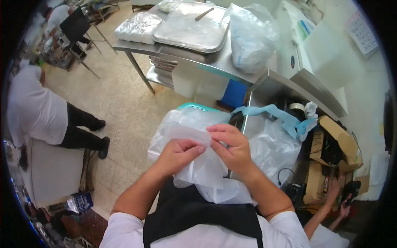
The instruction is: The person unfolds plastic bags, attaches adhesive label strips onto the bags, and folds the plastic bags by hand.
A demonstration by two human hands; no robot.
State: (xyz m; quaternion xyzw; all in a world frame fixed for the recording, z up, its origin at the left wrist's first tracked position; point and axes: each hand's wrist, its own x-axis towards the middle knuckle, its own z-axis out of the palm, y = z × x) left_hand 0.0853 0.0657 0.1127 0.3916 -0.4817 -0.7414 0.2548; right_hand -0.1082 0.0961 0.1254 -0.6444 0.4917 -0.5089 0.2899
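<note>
Between my two hands is a thin, see-through plastic bag (pixel 200 170), its upper edge raised and its lower part hanging in front of my apron. My left hand (pixel 180 154) pinches the edge between thumb and curled fingers. On the other side, my right hand (pixel 232 148) grips the bag's corner with thumb and fingertips. Behind and below lies more clear plastic, over a container with a teal rim (pixel 199 106). Where the held bag ends and the other plastic begins, I cannot tell.
Ahead, a steel table (pixel 173 53) bears a metal tray (pixel 188 31), wrapped packs (pixel 138 28) and a stuffed plastic bag (pixel 253 39). Cardboard boxes (pixel 337 138) and blue plastic (pixel 285 118) lie right. Another person's hands (pixel 335 192) hold a dark object there. A co-worker (pixel 45 107) bends at left.
</note>
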